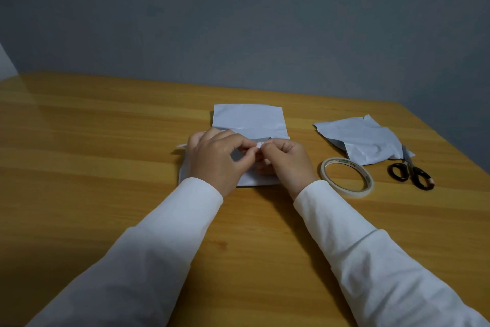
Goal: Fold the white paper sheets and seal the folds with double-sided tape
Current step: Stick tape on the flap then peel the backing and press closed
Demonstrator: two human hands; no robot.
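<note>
- a small tape piece (259,144) is being pinched between the left hand (221,155) and right hand (285,158), brought together above the folded white sheet (249,121).
- the tape roll (347,176), scissors (411,170) and a second sheet (366,141) are lying to the right.
- everything is being carried by a wooden table (106,141) set against a grey wall (238,21).

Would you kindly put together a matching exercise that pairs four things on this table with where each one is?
Things:
1. tape roll
2. scissors
3. small tape piece
4. crumpled paper sheet

Places:
A. pinched between the left hand and right hand
B. lying flat just right of the right wrist
C. far right, blades tucked under a paper edge
D. behind the tape roll, right of the folded sheet

Pairs: 1-B, 2-C, 3-A, 4-D
</note>
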